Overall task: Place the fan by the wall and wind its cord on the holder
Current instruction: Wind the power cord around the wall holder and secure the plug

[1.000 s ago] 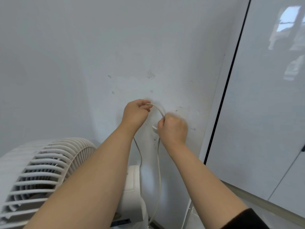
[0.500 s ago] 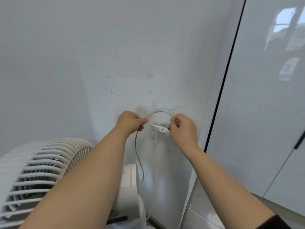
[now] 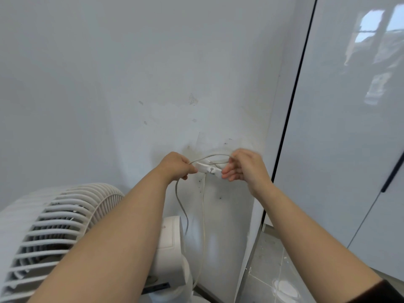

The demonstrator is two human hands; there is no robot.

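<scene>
Two bare hands work at one small white plastic cord holder (image 3: 209, 169) fixed to the scuffed white wall (image 3: 131, 84). The left hand (image 3: 176, 166) is closed, thumb and fingers pinching the thin white power cord (image 3: 202, 215) just left of the holder; the right hand (image 3: 244, 167) grips the cord's arch at the holder's right end, its lower fingers (image 3: 227, 174) loosely extended under the holder. Between the hands the cord rises in one shallow loop over the holder, touching it, and two strands hang below: one drops from the left hand in a curve, the other falls nearly straight from the holder along the wall. Both run down to the single white plastic fan (image 3: 65, 232), which stands at lower left close against the wall, its slatted round grille tilted upward and its body just below the left forearm. To the right, the wall ends at a corner with one black vertical strip (image 3: 290, 106) edging a glossy white panel (image 3: 349, 127); open grey tiled floor (image 3: 269, 270) lies beneath the right forearm.
</scene>
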